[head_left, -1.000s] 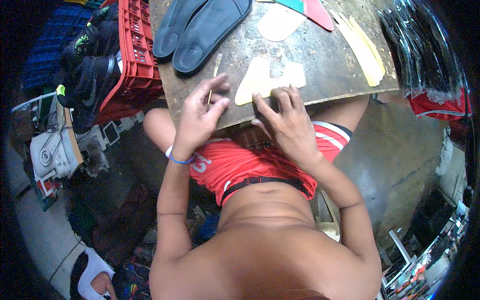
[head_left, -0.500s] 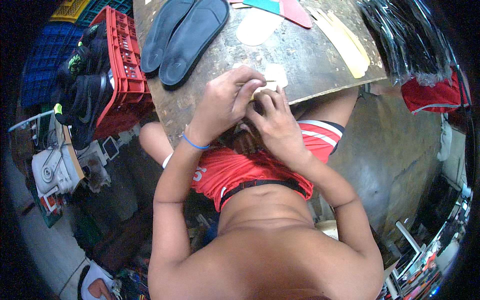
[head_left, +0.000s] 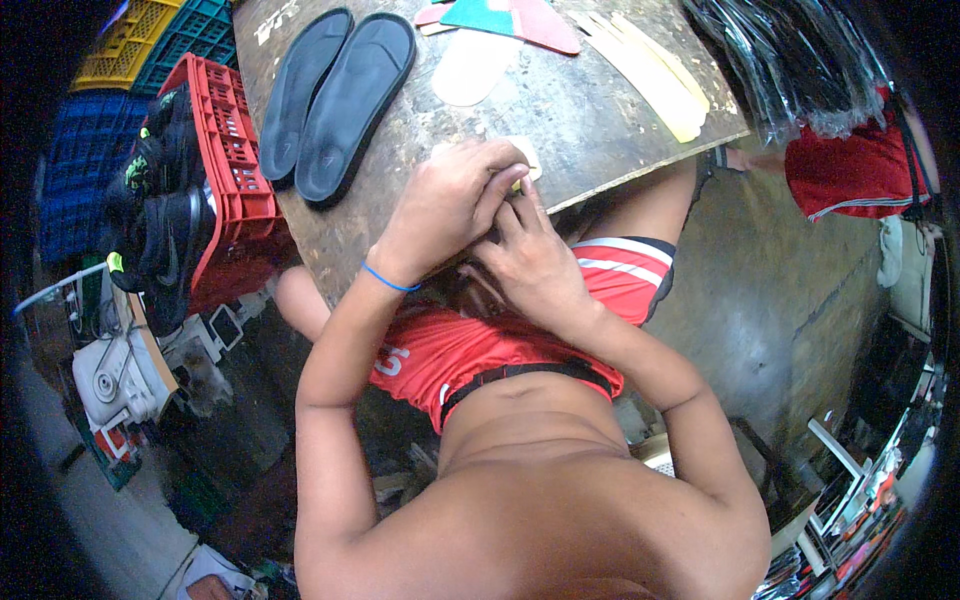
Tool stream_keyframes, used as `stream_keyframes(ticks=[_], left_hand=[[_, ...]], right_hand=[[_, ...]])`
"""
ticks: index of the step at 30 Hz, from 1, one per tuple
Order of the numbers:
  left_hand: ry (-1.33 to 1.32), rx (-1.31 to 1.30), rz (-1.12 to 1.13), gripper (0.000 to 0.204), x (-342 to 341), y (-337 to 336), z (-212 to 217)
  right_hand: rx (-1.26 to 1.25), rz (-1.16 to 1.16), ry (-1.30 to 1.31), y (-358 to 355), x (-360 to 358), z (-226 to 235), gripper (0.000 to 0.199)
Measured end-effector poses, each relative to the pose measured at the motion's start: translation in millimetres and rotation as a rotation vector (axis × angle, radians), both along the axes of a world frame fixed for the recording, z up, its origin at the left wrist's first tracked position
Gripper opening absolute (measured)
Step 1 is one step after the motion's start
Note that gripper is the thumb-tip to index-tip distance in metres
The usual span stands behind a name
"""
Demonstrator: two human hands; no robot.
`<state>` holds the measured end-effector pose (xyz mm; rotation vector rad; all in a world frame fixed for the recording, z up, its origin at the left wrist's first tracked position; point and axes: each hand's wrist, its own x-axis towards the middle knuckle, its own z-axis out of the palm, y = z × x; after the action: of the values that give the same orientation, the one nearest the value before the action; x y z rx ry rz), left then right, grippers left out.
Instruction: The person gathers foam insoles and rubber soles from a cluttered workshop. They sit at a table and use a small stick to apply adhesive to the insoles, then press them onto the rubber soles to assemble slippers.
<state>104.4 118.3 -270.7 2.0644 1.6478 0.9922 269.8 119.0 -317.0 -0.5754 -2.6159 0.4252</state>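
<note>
Over the near edge of the wooden table [head_left: 590,130], my hands meet fingertip to fingertip. My left hand [head_left: 450,205], with a blue band on its wrist, is closed with thumb and forefinger pinched on a small pale yellow piece [head_left: 518,184]. The fingers of my right hand [head_left: 530,258] are curled against the same piece from below. Most of it is hidden by the fingers, so its full shape cannot be made out. Just beyond the fingertips lies a small whitish flat piece [head_left: 533,155]. Two black shoe insoles [head_left: 357,105] rest to the left of my hands.
A white rounded sheet [head_left: 472,70], red and green cut pieces [head_left: 545,25] and yellow strips [head_left: 655,80] lie farther back. To the left, a red crate [head_left: 235,150] holds black shoes. Black plastic wrapping [head_left: 790,70] is bunched at the far right.
The view has shifted, so the table items appear farther left. My hands have drawn closer together, and less of the pale yellow piece shows between the fingers.
</note>
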Motion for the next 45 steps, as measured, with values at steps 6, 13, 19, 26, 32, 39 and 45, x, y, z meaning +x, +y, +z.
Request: stream_keyframes(ticks=[6, 13, 19, 26, 32, 39, 45], left_hand=[[-0.011, 0.041, -0.029, 0.007, -3, 1, -2], [-0.001, -0.028, -0.047, 0.009, -16, -10, 2], [-0.01, -0.07, -0.018, 0.007, -34, -31, 7], [0.014, -0.068, 0.002, 0.006, -46, -53, 8], [0.066, -0.156, 0.052, 0.006, -69, -77, 16], [0.065, -0.174, 0.224, 0.01, -74, -103, 30], [0.119, -0.022, 0.306, 0.035, -16, -91, -15]], right_hand=[[0.038, -0.004, -0.006, 0, 0, 1, 0.028], [0.032, 0.007, -0.064, 1, 2, 1, 0.031], [0.058, 0.008, -0.074, 0, 2, 1, 0.038], [0.01, 0.021, -0.056, 1, 3, 2, 0.047], [0.019, 0.018, -0.072, 1, 4, 3, 0.052], [0.007, -0.008, -0.063, 1, 2, 5, 0.055], [-0.278, 0.028, 0.19, 17, 8, 19, 0.045]])
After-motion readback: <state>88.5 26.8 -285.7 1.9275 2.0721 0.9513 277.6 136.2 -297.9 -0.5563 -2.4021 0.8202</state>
